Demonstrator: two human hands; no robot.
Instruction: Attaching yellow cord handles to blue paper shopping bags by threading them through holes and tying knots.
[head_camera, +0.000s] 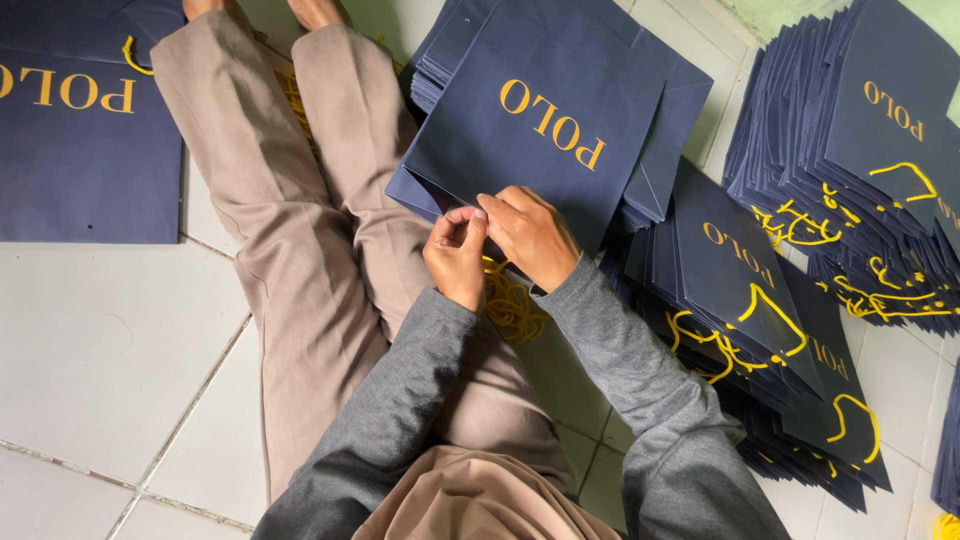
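Note:
A dark blue paper bag (530, 140) with gold lettering lies flat across my lap, its near edge toward me. My left hand (456, 255) pinches at that near edge with fingertips closed. My right hand (530, 235) rests on the same edge, fingers curled and touching the left fingertips. A bundle of yellow cords (510, 305) lies on my lap just under both hands. Whether a cord is between the fingers is hidden.
Stacks of the same blue bags with yellow cord handles lie at the right (770, 320) and far right (870, 170). Another flat blue bag (80, 150) lies at the upper left. My legs in beige trousers (300, 230) stretch over the white tiled floor (100, 360).

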